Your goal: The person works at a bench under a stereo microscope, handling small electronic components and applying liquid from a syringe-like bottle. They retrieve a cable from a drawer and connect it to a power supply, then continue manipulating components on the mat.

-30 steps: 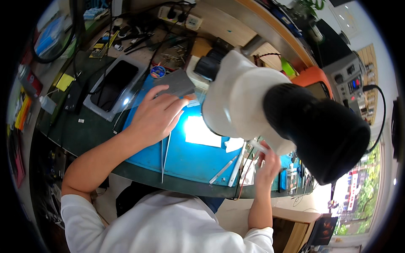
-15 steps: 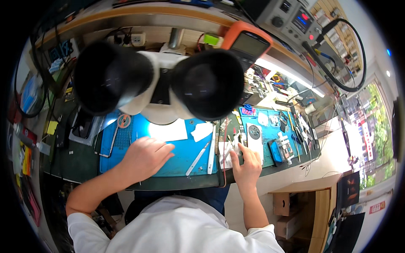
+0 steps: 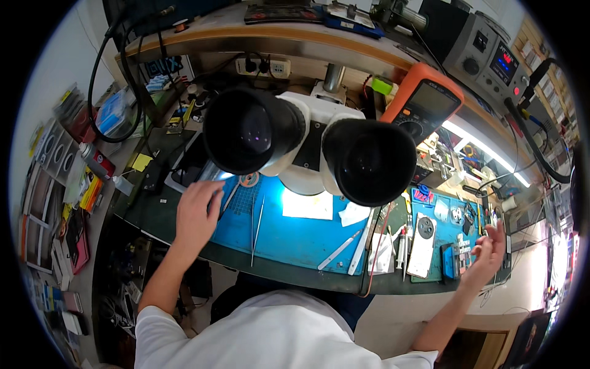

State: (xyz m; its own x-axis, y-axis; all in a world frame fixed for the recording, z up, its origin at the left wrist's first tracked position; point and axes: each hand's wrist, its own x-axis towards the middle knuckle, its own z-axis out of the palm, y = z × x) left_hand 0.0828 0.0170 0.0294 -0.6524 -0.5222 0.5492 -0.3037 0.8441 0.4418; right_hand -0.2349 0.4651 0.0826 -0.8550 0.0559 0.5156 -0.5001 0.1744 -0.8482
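At the left edge of the blue work mat (image 3: 295,246), my left hand (image 3: 195,218) reaches over a thin phone frame (image 3: 232,195), fingers stretched loosely with nothing visible in them. The hand covers part of the frame, and a dark phone (image 3: 192,163) lies just beyond. My right hand (image 3: 487,255) is far to the right, fingers apart and holding nothing I can see. It is over the tools beside a small blue and silver clamp fixture (image 3: 456,258). Tweezers (image 3: 257,230) lie on the mat between my hands.
A microscope with two black eyepieces (image 3: 369,163) stands over the mat above a lit white sheet (image 3: 308,206). An orange multimeter (image 3: 424,101) leans at the back. A white phone back panel (image 3: 423,246) lies right of a syringe (image 3: 402,249). Cables hang at both sides.
My left hand has moved from the mat's middle to its left edge, uncovering the tweezers. My right hand has gone right, past the phone back panel. The view has shifted left.
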